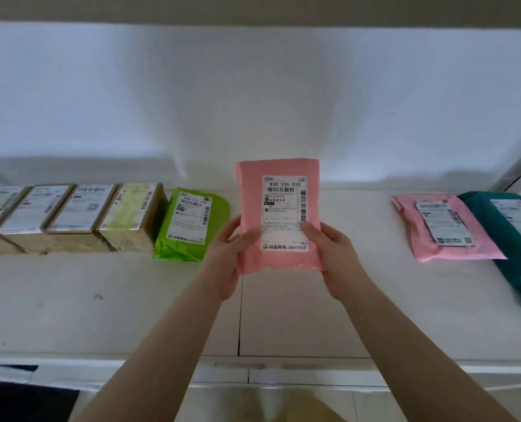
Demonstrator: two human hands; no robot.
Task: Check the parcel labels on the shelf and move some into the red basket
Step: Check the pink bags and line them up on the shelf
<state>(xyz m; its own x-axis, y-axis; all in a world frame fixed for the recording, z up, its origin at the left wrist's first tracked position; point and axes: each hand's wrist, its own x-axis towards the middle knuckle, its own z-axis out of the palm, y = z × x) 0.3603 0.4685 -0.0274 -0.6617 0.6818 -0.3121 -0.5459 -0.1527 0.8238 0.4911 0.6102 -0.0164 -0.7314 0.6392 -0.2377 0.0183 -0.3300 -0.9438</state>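
A pink parcel bag (253, 190) with a white label reading 830 Y35 035 is held upright above the white shelf (314, 300), label facing me. My left hand (227, 260) grips its lower left edge and my right hand (335, 257) grips its lower right edge. A green parcel bag (189, 226) lies just left of it on the shelf. Further right lie a second pink parcel (445, 229) and a teal parcel (515, 239). The red basket is out of view.
Several brown cardboard boxes (79, 214) with white labels stand in a row at the far left of the shelf. A white wall (253, 102) closes the back. The shelf's front edge (253, 360) runs below my forearms, with floor beneath.
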